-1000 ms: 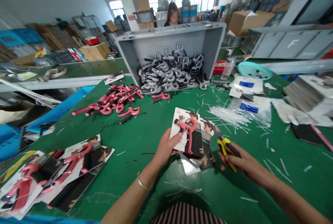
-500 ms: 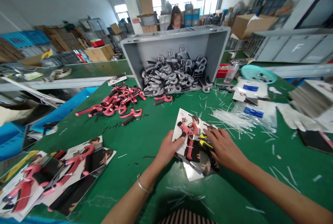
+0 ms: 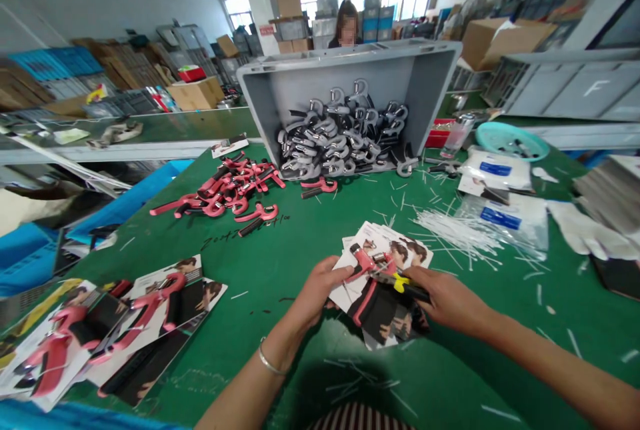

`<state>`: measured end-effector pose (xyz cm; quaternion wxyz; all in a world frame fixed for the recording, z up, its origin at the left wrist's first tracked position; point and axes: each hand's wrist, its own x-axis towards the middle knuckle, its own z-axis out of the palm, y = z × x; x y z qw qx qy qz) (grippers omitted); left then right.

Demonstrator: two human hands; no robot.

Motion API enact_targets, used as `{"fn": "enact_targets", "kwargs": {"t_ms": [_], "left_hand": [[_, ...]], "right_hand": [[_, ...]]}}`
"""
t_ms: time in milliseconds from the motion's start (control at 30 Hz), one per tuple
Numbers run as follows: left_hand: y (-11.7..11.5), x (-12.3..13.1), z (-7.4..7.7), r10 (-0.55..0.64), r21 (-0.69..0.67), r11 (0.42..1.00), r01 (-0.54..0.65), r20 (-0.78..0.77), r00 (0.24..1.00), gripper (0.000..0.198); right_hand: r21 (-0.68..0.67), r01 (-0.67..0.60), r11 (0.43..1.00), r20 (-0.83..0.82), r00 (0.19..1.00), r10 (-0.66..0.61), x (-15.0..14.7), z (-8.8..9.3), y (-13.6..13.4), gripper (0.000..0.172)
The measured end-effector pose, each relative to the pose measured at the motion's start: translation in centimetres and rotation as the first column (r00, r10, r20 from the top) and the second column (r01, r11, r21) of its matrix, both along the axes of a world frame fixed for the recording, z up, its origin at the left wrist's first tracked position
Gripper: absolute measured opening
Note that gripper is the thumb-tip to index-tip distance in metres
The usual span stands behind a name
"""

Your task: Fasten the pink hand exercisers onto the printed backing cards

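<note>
My left hand point(image 3: 319, 289) pinches the left edge of a printed backing card point(image 3: 345, 295), its thumb on top near a pink hand grip strengthener point(image 3: 365, 305) that lies on the card. My right hand point(image 3: 445, 293) is closed around wire cutters point(image 3: 401, 283) with yellow and black handles. The cutters' jaws reach the strengthener's metal spring area; whether they touch a tie there I cannot make out. More printed cards point(image 3: 421, 255) lie fanned beneath. To the left, pink strengtheners are fixed to cards point(image 3: 150, 303) in an overlapping group.
A grey crate point(image 3: 425, 93) on its side holds many grey strengtheners. Loose pink ones point(image 3: 240, 183) are heaped to its left. White zip ties point(image 3: 457, 233), plastic bags point(image 3: 520, 220) and a turquoise plate point(image 3: 537, 147) lie right. A person point(image 3: 346, 27) is behind the crate.
The cutters have turned from lying flat under my right hand to pointing left at the strengthener, gripped in that hand. The card has shifted slightly down, and the cards beneath are fanned wider.
</note>
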<state>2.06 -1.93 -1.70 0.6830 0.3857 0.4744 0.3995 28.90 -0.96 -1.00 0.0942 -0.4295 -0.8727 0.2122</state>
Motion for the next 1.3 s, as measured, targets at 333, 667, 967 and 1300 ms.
{"fn": "enact_targets", "kwargs": {"t_ms": [333,667,967,1300], "left_hand": [[-0.3,1.9,1.1,0.314,0.082,0.931,-0.356,0.317,0.895,0.034],[-1.9,3.5,2.2,0.421,0.151,0.837,-0.525,0.435,0.796,0.035],[-2.1,3.5,1.7,0.456,0.194,0.817,-0.543,0.359,0.814,0.036],[-2.1,3.9,0.9,0.471,0.181,0.814,-0.552,0.351,0.809,0.034]], "right_hand": [[-0.157,0.018,0.987,-0.201,0.978,-0.050,-5.0,0.2,-6.0,0.034],[0.024,0.327,0.945,-0.293,0.906,-0.306,-8.0,-2.9,-5.6,0.046],[-0.004,0.377,0.926,-0.292,0.885,-0.362,-8.4,-3.1,-5.6,0.043],[-0.037,0.400,0.916,-0.273,0.877,-0.394,-8.4,-3.0,-6.0,0.038]]}}
